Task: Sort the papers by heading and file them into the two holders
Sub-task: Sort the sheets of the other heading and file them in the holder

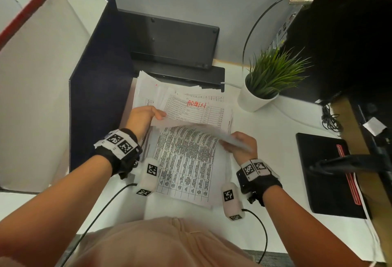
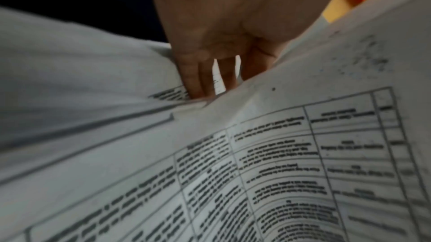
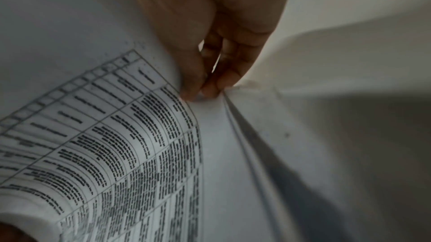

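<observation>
Starting on the left: there's a big white holder (image 1: 42, 88) with a dark blue side standing well off to the outside of the left hand (image 1: 141, 119). That hand has its fingers (image 2: 190, 80) curled under the left edge of a lifted sheet (image 1: 191, 125), thumb on top, so it's gripping the page and not just resting on it. In the left wrist view the fingertips are tucked between that sheet and the ones below.

Straight ahead of both sets of fingers is the loose pile of papers (image 1: 161, 92), with a page marked ADMIN in red (image 1: 196, 103) lying on top, just past the fingertips. Beyond that is a black holder (image 1: 174, 41), standing against the wall. Under the palms, nearer the body, is the stack (image 1: 186, 160) with a printed table facing up, long side running away from the person.

The right hand (image 1: 241, 145) is pinching the right end of the same lifted sheet between thumb and fingers (image 3: 211, 89), so the page bows up between the two hands, its long side running hand to hand.

My guess is the heading is being checked on this one. If it's an ADMIN page, the pile is dead ahead and either hand could drop it there; the white holder is much closer to the left hand.

Off to the right sit a potted plant (image 1: 267, 80) and a black pad (image 1: 331, 173), well clear.
</observation>
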A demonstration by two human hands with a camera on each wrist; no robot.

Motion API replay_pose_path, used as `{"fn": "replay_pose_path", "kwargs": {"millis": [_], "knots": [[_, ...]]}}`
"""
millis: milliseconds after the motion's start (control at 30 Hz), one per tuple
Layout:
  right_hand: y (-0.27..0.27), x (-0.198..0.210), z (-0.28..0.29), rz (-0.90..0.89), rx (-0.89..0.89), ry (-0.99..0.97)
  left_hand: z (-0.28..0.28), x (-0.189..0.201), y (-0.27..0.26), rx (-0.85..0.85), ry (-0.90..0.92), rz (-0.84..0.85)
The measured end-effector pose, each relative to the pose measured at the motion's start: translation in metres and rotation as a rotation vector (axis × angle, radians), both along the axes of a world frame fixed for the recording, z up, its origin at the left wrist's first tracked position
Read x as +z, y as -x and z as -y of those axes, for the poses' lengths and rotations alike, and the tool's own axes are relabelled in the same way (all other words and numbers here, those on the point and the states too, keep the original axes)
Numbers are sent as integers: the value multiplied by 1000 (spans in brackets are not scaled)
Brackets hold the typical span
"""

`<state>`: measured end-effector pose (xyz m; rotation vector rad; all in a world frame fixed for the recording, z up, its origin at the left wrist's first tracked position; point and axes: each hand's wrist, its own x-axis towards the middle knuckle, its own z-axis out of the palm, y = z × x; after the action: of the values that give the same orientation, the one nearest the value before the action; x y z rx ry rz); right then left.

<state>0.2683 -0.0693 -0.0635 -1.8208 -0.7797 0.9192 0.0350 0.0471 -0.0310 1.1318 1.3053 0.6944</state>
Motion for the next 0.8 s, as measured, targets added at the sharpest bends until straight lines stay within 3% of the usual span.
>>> {"fn": "replay_pose_path", "kwargs": {"millis": [100,200,367,500,700,800], "knots": [[-2,-1,0,-412,-118,-80,-12,4,-5,-6,45,-194],[-3,-1,-1,-574,-148,-96,-24,3,-7,41,143,-400],[-4,-6,-1,-496,-122,-101,-25,-1,-9,-85,95,-670],[-4,-11,0,-337,-72,-92,-19,-8,-12,-57,0,-697],[-3,-6,-1,-376,-79,-108,-17,-13,-9,-131,-131,-723],[-2,-2,-1,-353,-67,-107,-14,-15,-8,-114,-222,-656]]}}
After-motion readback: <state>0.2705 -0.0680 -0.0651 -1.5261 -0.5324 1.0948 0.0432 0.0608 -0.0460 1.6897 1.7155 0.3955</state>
